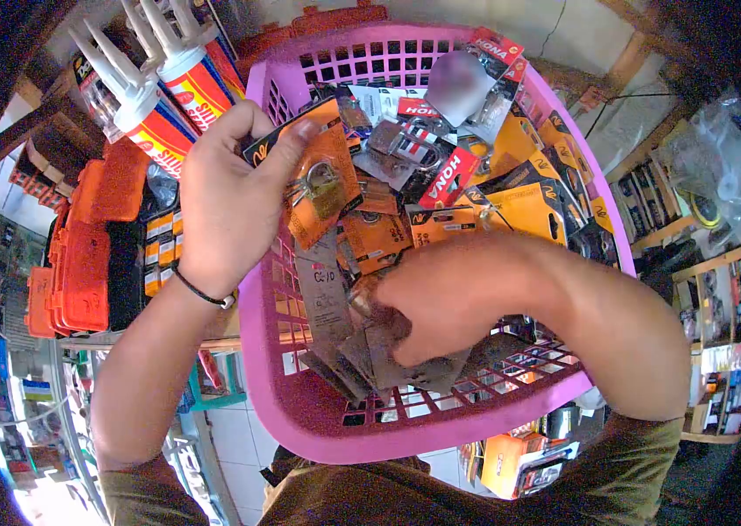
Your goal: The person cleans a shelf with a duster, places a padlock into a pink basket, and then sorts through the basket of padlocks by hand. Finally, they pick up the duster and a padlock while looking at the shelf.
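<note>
My left hand [235,188], with a dark band at the wrist, pinches an orange carded pack [322,188] holding a padlock behind clear plastic, above the left side of a pink basket [344,443]. Down inside the basket, my right hand [441,294] curls round the edge of some grey-backed cards [366,351]; its fingertips are partly hidden. Around the hands lie several orange and black packs [524,206], a red-labelled pack [449,175] reading HONA, and a padlock in clear plastic [410,145].
White-nozzled sealant tubes [178,83] stand at the upper left. Below them is an open orange toolbox [85,245]. Stocked shelves [721,307] line the right side. More packaged goods [511,460] lie beneath the basket. Glass shelving stands at the left.
</note>
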The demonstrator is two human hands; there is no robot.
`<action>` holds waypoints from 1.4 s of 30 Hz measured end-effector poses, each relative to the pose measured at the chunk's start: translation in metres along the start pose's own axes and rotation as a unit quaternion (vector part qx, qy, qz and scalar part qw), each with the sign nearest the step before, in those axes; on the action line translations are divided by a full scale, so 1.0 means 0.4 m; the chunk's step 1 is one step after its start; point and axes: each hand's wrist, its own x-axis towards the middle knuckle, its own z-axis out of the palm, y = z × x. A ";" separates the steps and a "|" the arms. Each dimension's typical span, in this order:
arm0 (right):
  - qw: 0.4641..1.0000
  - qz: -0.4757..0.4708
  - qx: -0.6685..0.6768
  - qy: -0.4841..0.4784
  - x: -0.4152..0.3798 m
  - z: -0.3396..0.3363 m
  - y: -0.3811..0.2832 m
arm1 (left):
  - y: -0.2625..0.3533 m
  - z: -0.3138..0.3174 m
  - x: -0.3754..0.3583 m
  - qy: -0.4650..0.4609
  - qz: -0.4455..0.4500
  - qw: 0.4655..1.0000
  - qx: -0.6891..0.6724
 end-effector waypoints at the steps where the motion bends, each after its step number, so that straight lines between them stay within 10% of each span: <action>1: 0.999 -0.007 -0.003 -0.052 -0.006 -0.012 0.001 | 0.001 0.001 0.001 0.000 0.000 1.000 0.000; 42: 0.963 0.102 -0.012 0.248 0.090 0.076 0.071 | -0.025 0.005 0.010 -0.017 0.017 0.996 -0.085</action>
